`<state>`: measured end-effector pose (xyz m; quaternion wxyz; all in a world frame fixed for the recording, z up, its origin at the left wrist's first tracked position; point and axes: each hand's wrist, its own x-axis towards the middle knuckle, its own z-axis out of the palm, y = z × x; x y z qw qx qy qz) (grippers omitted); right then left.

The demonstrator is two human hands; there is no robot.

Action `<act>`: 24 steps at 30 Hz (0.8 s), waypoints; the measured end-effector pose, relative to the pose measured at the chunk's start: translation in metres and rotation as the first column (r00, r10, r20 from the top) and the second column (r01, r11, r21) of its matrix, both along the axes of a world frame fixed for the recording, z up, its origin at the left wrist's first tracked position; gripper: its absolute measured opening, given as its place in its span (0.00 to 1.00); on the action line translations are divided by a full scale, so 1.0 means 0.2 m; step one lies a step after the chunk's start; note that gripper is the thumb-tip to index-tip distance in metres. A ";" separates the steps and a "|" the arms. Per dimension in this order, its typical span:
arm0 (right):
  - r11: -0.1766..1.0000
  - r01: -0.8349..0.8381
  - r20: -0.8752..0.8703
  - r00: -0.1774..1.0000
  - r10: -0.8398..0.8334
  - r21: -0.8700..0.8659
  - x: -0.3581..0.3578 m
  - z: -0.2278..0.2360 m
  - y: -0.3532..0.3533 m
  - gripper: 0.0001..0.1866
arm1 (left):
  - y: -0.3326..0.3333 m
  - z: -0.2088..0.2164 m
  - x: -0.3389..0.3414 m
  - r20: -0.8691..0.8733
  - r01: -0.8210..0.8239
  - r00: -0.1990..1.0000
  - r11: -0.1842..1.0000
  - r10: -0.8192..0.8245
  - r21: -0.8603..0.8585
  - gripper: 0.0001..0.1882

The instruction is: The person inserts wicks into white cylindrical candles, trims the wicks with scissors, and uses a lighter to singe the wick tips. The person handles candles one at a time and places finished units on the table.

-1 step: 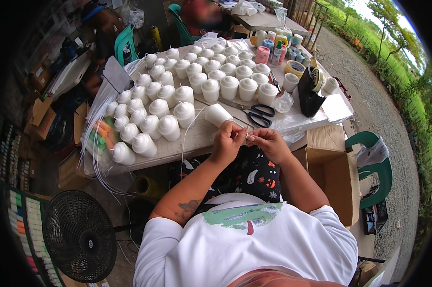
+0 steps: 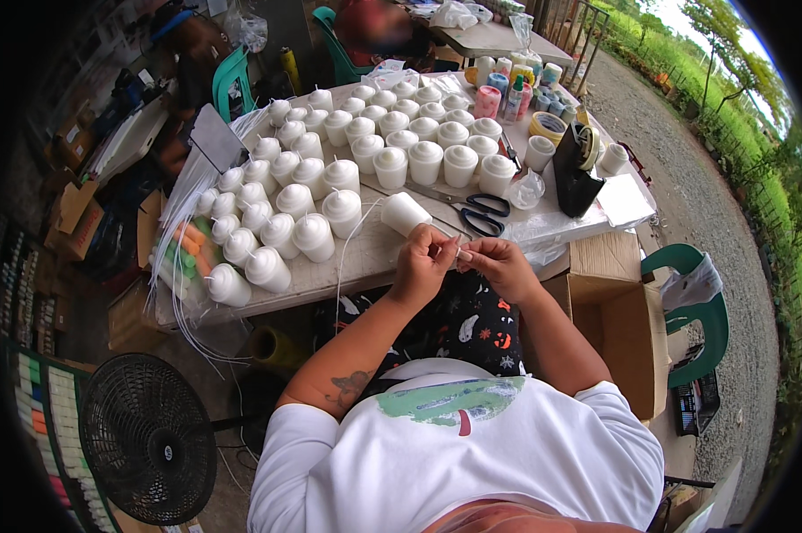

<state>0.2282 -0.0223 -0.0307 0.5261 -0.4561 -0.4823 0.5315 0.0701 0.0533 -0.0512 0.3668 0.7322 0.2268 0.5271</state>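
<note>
My left hand (image 2: pixel 425 259) and my right hand (image 2: pixel 500 268) meet just off the table's front edge, above my lap. Fingertips of both are pinched together on a small white piece, too small to name for sure. A white candle (image 2: pixel 406 213) lies on its side right beyond my left fingers. From near its far end a white wick (image 2: pixel 346 244) curves down over the table edge. A thin dark rod lies between this candle and the scissors (image 2: pixel 483 215), which have dark blue handles. Many upright white candles (image 2: pixel 341 213) with domed tops fill the table to the left and behind.
On the table (image 2: pixel 303 289) are a bundle of long white wicks (image 2: pixel 181 213), a black tape dispenser (image 2: pixel 577 169), a yellowish tape roll (image 2: pixel 547 127) and coloured candles (image 2: pixel 487 102). An open cardboard box (image 2: pixel 619 311) stands by my right arm, a black fan (image 2: pixel 150 440) at lower left.
</note>
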 end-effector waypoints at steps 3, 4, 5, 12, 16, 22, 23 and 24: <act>0.999 0.046 0.011 0.999 -0.045 -0.010 0.00 -0.02 0.00 0.09 | -0.02 0.01 0.00 0.022 0.016 1.000 1.000 -0.017 0.024 0.11; 0.998 0.064 0.019 0.998 -0.064 -0.012 0.00 -0.03 -0.01 0.08 | -0.02 0.02 0.00 0.014 0.006 1.000 0.999 -0.007 0.040 0.12; 0.991 0.126 0.179 0.975 -0.134 0.054 0.00 -0.02 -0.01 0.09 | -0.02 0.03 0.00 0.005 -0.004 1.000 0.998 0.004 0.057 0.12; 0.954 0.246 0.423 0.857 -0.296 0.172 0.01 0.02 0.00 0.11 | 0.05 0.03 0.01 -0.022 -0.020 1.000 0.997 0.018 -0.069 0.14; 0.912 0.228 0.356 0.867 -0.349 0.340 0.00 0.05 0.00 0.12 | 0.06 0.05 -0.01 -0.083 -0.016 0.996 1.000 0.015 -0.022 0.13; 0.869 0.048 0.649 0.645 -0.403 0.492 -0.05 0.09 0.03 0.08 | 0.06 0.04 -0.01 -0.095 0.012 0.995 1.000 -0.013 -0.010 0.12; 0.862 0.035 0.662 0.624 -0.415 0.507 -0.04 0.09 0.03 0.07 | 0.06 0.04 -0.01 -0.103 0.003 0.995 1.000 -0.002 0.009 0.12; 0.854 0.021 0.675 0.603 -0.426 0.520 -0.04 0.09 0.02 0.07 | 0.06 0.03 -0.02 -0.111 -0.005 0.994 1.000 0.009 0.029 0.12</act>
